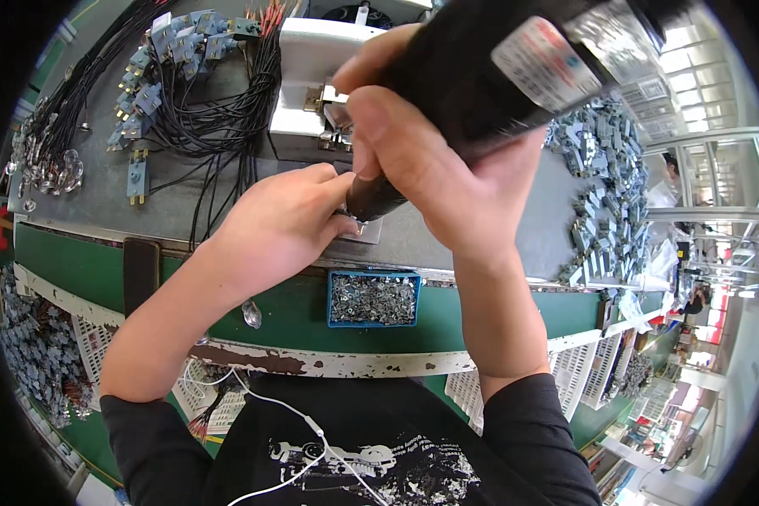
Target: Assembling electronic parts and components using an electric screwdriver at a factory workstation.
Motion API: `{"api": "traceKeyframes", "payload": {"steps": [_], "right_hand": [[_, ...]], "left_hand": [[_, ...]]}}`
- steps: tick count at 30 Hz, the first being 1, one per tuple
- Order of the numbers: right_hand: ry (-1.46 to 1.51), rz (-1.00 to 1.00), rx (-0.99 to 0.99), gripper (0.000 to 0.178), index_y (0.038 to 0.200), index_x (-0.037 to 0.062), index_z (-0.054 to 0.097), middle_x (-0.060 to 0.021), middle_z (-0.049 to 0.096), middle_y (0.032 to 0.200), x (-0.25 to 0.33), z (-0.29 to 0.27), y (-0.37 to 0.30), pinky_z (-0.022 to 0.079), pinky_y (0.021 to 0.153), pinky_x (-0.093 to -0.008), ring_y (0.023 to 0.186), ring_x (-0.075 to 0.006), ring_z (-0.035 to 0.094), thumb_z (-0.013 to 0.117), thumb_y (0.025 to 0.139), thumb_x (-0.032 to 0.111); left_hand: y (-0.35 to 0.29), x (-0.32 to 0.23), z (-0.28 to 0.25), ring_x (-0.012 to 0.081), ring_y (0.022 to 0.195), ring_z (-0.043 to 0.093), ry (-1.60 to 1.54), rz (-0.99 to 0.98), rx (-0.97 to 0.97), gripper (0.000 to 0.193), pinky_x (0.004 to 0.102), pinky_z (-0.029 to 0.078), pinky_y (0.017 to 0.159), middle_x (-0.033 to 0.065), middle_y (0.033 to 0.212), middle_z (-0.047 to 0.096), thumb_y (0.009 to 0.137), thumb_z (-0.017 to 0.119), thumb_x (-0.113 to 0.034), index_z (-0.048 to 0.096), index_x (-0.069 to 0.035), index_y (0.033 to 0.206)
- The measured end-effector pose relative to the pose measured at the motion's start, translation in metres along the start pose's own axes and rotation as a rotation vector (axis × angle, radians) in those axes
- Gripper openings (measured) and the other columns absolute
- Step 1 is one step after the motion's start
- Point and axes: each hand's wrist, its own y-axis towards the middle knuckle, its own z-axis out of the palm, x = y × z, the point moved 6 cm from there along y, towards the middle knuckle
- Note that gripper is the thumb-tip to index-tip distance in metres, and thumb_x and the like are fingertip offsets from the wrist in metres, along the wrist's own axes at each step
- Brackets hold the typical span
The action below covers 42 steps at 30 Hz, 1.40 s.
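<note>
My right hand (447, 173) is wrapped round a thick black electric screwdriver (460, 80) with a white label on its body. The tool slants down to the left, its narrow end close to the fingertips of my left hand (282, 211). Those fingers are closed in a pinch at the tool's tip; what they hold is mostly hidden. A small pale plate (365, 232) shows just under the tip, on the grey worktop. Behind my hands stands a white metal fixture (308, 72) with small metal parts on it.
Grey plugs (185, 42) on black cables (219, 118) lie in a bundle at the back left. A blue tray (331, 322) of small metal pieces sits at the green front edge. Many grey plug parts (603, 194) are heaped on the right. White crates (573, 371) stand below the bench.
</note>
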Motion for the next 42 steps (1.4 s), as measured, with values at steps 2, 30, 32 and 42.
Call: {"api": "traceKeyframes", "payload": {"steps": [2,30,32,42], "right_hand": [[-0.007,-0.002,0.062,0.012,0.098,-0.0087,0.068,-0.0103,0.070,0.087,0.002,-0.001,0.003,0.050,0.054,-0.0244,0.060,-0.0115,0.063,0.072,0.092,0.001],[-0.109,-0.012,-0.138,0.017,0.104,-0.0097,0.066,-0.0105,0.068,0.085,0.028,0.008,-0.014,0.050,0.054,-0.0248,0.060,-0.0120,0.062,0.071,0.094,0.004],[-0.063,0.043,-0.139,0.020,0.108,-0.0100,0.065,-0.0114,0.068,0.087,0.031,0.009,-0.016,0.050,0.054,-0.0250,0.060,-0.0122,0.062,0.071,0.095,0.005],[-0.229,-0.019,0.007,0.044,0.136,-0.0091,0.047,-0.0191,0.066,0.100,0.031,0.017,-0.016,0.052,0.058,-0.0267,0.062,-0.0136,0.062,0.064,0.097,0.002]], "left_hand": [[0.002,0.000,-0.001,0.0383,0.093,0.066,-0.016,-0.068,0.047,0.027,0.0491,0.053,0.082,0.0138,0.096,0.065,0.090,0.071,-0.021,0.060,-0.008,0.111],[-0.003,0.008,0.009,0.0362,0.093,0.069,-0.033,-0.059,-0.016,0.038,0.0474,0.056,0.078,0.0130,0.099,0.069,0.093,0.071,-0.024,0.057,-0.011,0.126],[-0.001,0.004,0.007,0.0362,0.093,0.069,-0.010,-0.074,0.028,0.038,0.0474,0.056,0.078,0.0127,0.099,0.069,0.093,0.071,-0.024,0.056,-0.011,0.126],[-0.004,0.011,0.014,0.0344,0.092,0.070,-0.019,-0.028,0.076,0.042,0.0465,0.056,0.078,0.0117,0.099,0.068,0.094,0.070,-0.024,0.057,-0.010,0.131]]}}
